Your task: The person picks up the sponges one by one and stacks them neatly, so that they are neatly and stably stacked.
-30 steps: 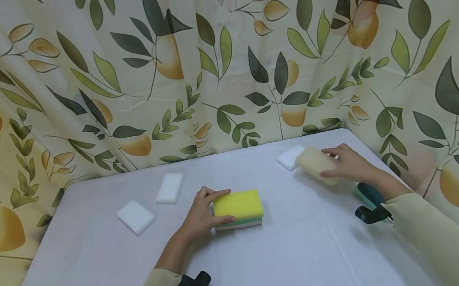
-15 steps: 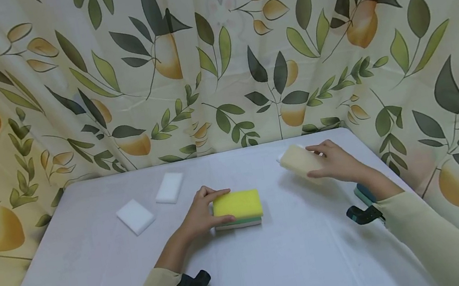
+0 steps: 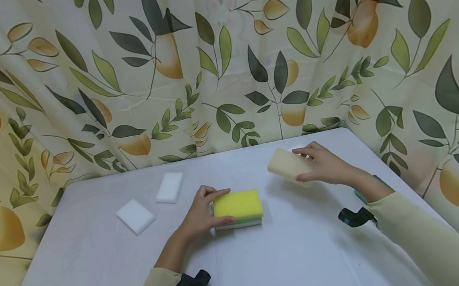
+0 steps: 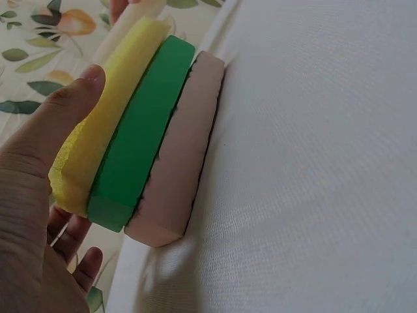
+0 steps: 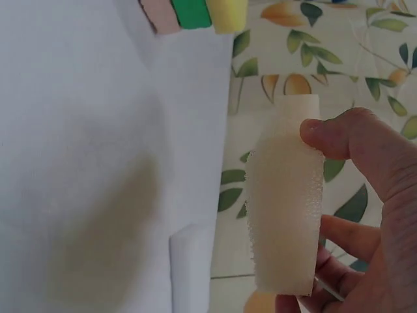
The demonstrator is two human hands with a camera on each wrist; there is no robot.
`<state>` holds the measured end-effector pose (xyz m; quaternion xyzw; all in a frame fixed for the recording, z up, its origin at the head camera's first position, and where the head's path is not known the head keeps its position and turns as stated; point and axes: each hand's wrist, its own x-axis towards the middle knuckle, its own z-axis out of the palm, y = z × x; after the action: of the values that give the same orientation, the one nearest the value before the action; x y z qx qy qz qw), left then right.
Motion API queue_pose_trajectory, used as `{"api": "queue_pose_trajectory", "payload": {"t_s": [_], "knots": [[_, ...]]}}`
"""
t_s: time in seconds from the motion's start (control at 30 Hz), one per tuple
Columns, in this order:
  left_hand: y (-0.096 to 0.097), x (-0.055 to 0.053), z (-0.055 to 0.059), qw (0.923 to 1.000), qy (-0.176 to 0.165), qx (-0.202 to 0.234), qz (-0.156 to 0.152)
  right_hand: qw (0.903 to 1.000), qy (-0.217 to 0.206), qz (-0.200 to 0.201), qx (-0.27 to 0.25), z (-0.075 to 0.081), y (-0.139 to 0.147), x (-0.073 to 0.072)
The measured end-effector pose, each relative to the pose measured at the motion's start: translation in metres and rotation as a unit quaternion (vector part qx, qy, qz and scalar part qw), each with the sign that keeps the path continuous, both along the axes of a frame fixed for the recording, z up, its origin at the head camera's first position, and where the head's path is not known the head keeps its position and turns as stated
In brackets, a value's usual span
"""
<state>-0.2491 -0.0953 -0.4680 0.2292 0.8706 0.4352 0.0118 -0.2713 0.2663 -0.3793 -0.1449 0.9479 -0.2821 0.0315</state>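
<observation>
right fingers [image 3: 307, 151]: we are pinching a porous cream block [image 3: 284, 165], long axis pointing far-left; left fingers [image 3: 217, 194]: we are gripping a yellow sponge [image 3: 241, 205].

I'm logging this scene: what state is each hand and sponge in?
Left hand: gripping yellow sponge
Right hand: holding cream sponge
Yellow sponge: top of stack
Green sponge: mid-stack
Pink sponge: bottom of stack
Cream sponge: in midair
Leftmost white sponge: flat
Second white sponge: flat
Third white sponge: partly visible
Teal sponge: mostly hidden
</observation>
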Motion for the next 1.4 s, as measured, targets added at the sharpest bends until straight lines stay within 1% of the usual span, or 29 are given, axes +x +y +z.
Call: {"api": "queue_pose_trajectory", "payload": {"t_s": [0.33,0.53,0.77,0.87,1.1,1.4], "knots": [[-0.001,0.000,-0.002,0.9999,0.007,0.015,-0.006,0.9994,0.013,0.031,0.000,0.004,-0.020,0.003],[-0.001,0.000,-0.003,0.9999,0.006,0.011,-0.004,0.9993,0.004,0.036,-0.005,0.003,-0.027,0.004],[-0.002,0.000,-0.004,1.0000,0.000,0.005,-0.001,0.9983,0.008,0.054,-0.020,0.002,-0.034,0.008],[-0.002,0.001,-0.004,1.0000,-0.002,0.008,-0.001,0.9973,0.011,0.067,-0.028,0.004,-0.039,0.011],[-0.004,0.003,-0.004,0.9999,0.011,0.004,-0.001,0.9954,0.014,0.089,-0.032,0.010,-0.054,0.016],[-0.005,0.001,-0.006,1.0000,0.005,0.001,0.000,0.9926,0.009,0.116,-0.035,0.014,-0.068,0.020]]}}
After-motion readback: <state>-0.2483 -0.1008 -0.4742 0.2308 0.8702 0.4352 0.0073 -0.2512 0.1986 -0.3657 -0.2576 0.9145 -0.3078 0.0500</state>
